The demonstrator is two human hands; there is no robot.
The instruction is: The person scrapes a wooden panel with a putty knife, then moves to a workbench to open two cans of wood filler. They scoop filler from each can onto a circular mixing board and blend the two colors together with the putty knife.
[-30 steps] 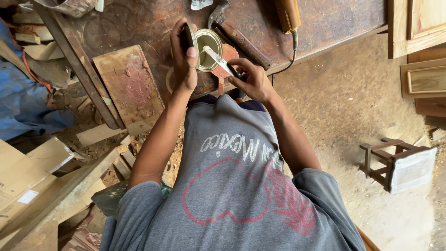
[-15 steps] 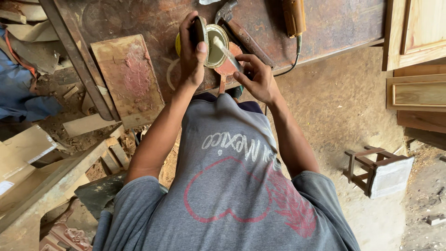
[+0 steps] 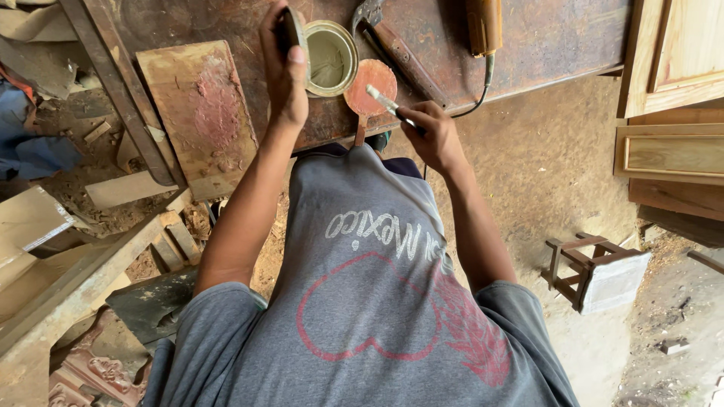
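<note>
Two hands at an open tin on a stained workbench
Left hand is clamped around a dark flat object at the rim of the open tin, which sits on the workbench; right hand pinches a thin brush in its fingers, tip over the round reddish lid just beside the tin

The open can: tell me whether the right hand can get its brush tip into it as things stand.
Probably yes. The can stands open, no lid over its mouth, just beyond the brush in the right hand. The left hand grips only its far side.
</note>
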